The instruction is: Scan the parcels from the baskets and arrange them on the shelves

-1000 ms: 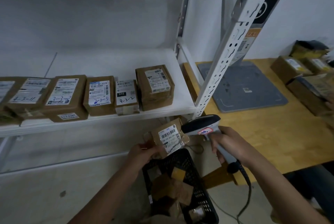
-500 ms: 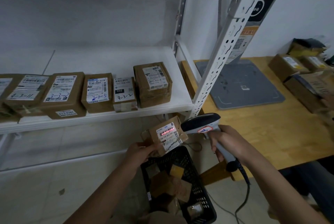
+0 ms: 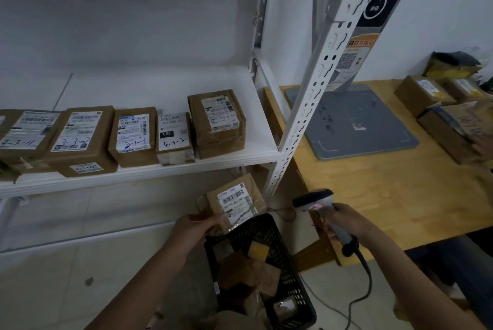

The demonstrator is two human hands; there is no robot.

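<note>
Two hands engaged, held apart. Left hand (image 3: 196, 225) grips a small cardboard parcel (image 3: 234, 203), label up, above the black basket (image 3: 293, 289) holding further parcels. Right hand (image 3: 346, 223) is wrapped round the handle of a corded scanner (image 3: 317, 203), head directed toward the parcel without touching it. Five labelled parcels stand in a row on the white shelf (image 3: 240, 159). Wooden table (image 3: 400, 191) to the right carries more boxes.

One wide head-worn view.
It faces forward and down, near the shelf (image 3: 160, 84) at left and the bench (image 3: 386, 196) at right.
</note>
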